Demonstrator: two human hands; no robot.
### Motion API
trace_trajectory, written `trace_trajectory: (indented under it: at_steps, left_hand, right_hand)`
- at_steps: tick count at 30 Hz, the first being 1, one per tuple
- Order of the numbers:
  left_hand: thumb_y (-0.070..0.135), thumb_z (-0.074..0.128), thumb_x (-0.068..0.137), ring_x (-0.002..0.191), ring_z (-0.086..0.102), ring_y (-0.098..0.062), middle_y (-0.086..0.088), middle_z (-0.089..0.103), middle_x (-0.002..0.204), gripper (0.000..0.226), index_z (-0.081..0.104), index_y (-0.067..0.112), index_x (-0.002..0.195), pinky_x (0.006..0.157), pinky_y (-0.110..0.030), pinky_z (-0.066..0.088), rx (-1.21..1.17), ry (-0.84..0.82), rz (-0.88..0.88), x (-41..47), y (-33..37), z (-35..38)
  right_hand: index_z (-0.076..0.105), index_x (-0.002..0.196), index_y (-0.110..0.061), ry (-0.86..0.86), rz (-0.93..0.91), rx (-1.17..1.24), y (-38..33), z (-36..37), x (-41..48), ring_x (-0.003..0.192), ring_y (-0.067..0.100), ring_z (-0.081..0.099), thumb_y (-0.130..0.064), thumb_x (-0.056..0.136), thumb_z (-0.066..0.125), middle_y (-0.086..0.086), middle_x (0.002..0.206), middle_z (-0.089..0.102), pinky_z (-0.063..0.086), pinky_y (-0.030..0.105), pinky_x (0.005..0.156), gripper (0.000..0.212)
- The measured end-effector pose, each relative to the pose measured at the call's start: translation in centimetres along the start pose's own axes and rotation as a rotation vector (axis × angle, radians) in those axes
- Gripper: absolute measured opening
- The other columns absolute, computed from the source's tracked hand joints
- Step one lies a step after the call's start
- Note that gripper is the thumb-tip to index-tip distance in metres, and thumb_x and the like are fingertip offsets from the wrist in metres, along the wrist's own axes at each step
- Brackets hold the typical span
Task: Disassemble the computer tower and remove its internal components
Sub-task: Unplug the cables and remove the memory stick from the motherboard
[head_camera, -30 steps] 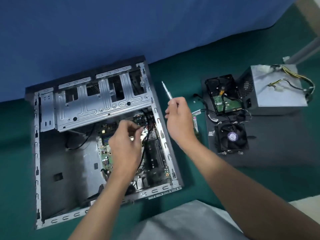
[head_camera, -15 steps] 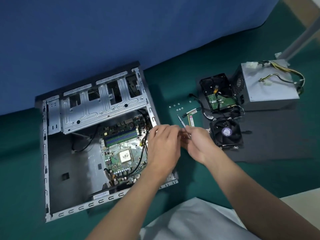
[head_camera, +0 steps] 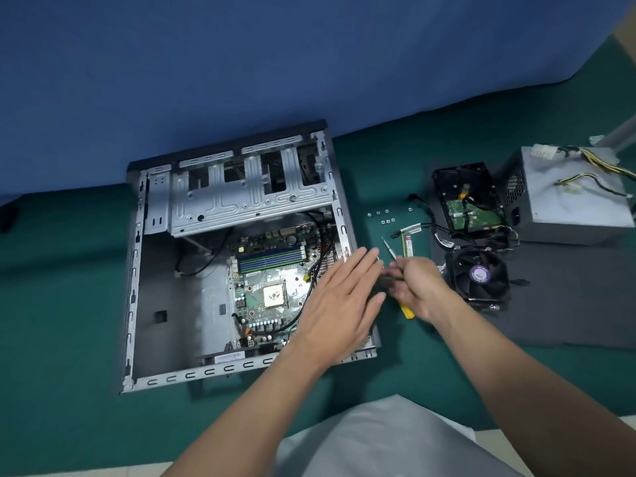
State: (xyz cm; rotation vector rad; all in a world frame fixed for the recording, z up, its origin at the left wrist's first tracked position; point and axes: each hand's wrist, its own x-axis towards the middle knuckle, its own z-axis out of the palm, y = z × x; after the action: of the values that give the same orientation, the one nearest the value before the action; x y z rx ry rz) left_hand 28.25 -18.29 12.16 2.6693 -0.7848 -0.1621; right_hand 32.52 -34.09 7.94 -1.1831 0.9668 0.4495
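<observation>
Currently the computer tower (head_camera: 237,201) lies on its side on the green surface (head_camera: 69,304), open side up, with the motherboard (head_camera: 256,280) inside, in its right half. Your left hand (head_camera: 344,297) hovers flat over the tower's right wall, fingers straight and released, holding nothing. Its fingertips reach toward your right hand (head_camera: 418,287), which sits just right of the tower. Your right hand curls round a screwdriver (head_camera: 407,310): the yellow handle end pokes out below the palm, and the metal shaft points up and away from you. Cannot tell whether your left fingertips touch the tool. Near the tower's right side: loose screws (head_camera: 382,216) and a memory stick (head_camera: 408,242). Farther right, on a dark mat (head_camera: 568,297): hard drive (head_camera: 464,201), cooler fan (head_camera: 480,275), and power supply (head_camera: 578,201), farthest from the tower.
</observation>
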Motion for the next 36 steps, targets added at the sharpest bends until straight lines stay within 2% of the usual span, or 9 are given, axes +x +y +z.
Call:
trace_trajectory:
  at_steps: [2,5,11,16,20,23,30,34,36]
  left_hand:
    - [0.045,0.023,0.104,0.147,0.004,-0.006,0.003,0.017,0.159,0.056,0.026,0.015,0.152,0.119,-0.027,0.002,0.017,-0.018,-0.047,-1.3,-1.0,-0.2]
    - [0.053,0.009,0.102,0.146,-0.004,-0.002,0.007,0.008,0.16,0.061,0.016,0.02,0.153,0.115,-0.026,-0.009,0.064,-0.041,-0.176,-3.8,-3.9,-1.0]
    - [0.053,0.004,0.099,0.142,0.028,-0.017,-0.003,0.032,0.154,0.07,0.041,0.015,0.144,0.116,-0.033,0.01,0.223,0.007,-0.513,-9.9,-10.5,-4.0]
    - [0.05,0.017,0.098,0.147,0.015,-0.017,-0.004,0.022,0.158,0.064,0.04,0.012,0.144,0.119,-0.036,0.009,0.294,0.1,-0.705,-13.6,-14.1,-5.4]
    - [0.056,0.016,0.098,0.147,-0.012,-0.015,-0.002,-0.007,0.16,0.072,0.006,0.012,0.154,0.119,-0.034,-0.006,0.303,0.061,-0.757,-14.2,-16.2,-5.2]
    - [0.055,0.014,0.098,0.146,-0.017,-0.016,-0.003,-0.014,0.159,0.073,-0.01,0.011,0.151,0.119,-0.035,-0.008,0.388,0.032,-0.728,-14.2,-17.9,-5.1]
    - [0.045,0.032,0.098,0.148,-0.006,-0.016,-0.005,-0.006,0.161,0.072,0.005,0.008,0.154,0.12,-0.035,0.0,0.341,0.034,-0.583,-14.5,-19.5,-6.3]
    - [0.026,0.05,0.094,0.148,0.002,-0.012,-0.001,0.002,0.162,0.067,0.019,0.01,0.152,0.116,-0.024,0.007,0.047,0.249,-0.695,-14.4,-19.2,-6.6]
    - [0.024,0.05,0.094,0.148,0.006,-0.019,-0.005,0.0,0.162,0.068,0.016,0.009,0.152,0.114,-0.027,0.019,-0.013,0.27,-0.78,-14.3,-19.2,-6.6]
  right_hand:
    - [0.054,0.087,-0.011,0.037,-0.149,-0.119,-1.3,0.7,-0.7,0.052,0.013,0.043,-0.01,0.099,0.042,0.006,0.071,0.056,0.033,0.024,0.046,0.016]
    - [0.062,0.089,-0.013,0.055,-0.393,-0.283,-3.6,2.4,-2.1,0.053,0.01,0.04,-0.017,0.096,0.051,-0.002,0.067,0.057,0.031,0.025,0.052,0.013]
    - [0.054,0.098,-0.024,-0.134,-0.738,-0.632,-5.0,8.7,-5.7,0.058,0.01,0.057,-0.03,0.094,0.057,-0.006,0.071,0.07,0.046,0.032,0.059,0.008]
    - [0.062,0.086,-0.024,-0.221,-0.836,-0.897,-2.4,14.2,-5.8,0.058,0.002,0.057,-0.025,0.089,0.066,-0.008,0.077,0.067,0.041,0.019,0.051,0.006]
    - [0.06,0.091,-0.025,-0.31,-0.892,-1.177,-0.1,17.5,-5.0,0.075,0.006,0.053,-0.028,0.092,0.062,-0.009,0.091,0.063,0.037,0.02,0.062,0.003]
    - [0.059,0.095,-0.021,-0.365,-0.946,-1.3,0.9,19.4,-4.2,0.08,0.009,0.047,-0.027,0.095,0.057,-0.004,0.097,0.063,0.034,0.025,0.071,0.006]
    - [0.059,0.102,-0.013,-0.446,-0.991,-1.541,1.8,22.5,-2.7,0.092,0.021,0.059,-0.025,0.096,0.054,0.005,0.102,0.066,0.051,0.037,0.082,0.013]
    - [0.059,0.1,-0.012,-0.469,-1.006,-1.586,2.3,23.5,-1.7,0.085,0.021,0.059,-0.022,0.096,0.055,0.008,0.097,0.066,0.051,0.035,0.077,0.012]
    - [0.059,0.1,-0.012,-0.47,-1.008,-1.62,2.7,23.9,-1.2,0.08,0.02,0.058,-0.021,0.096,0.054,0.008,0.095,0.066,0.048,0.031,0.071,0.011]
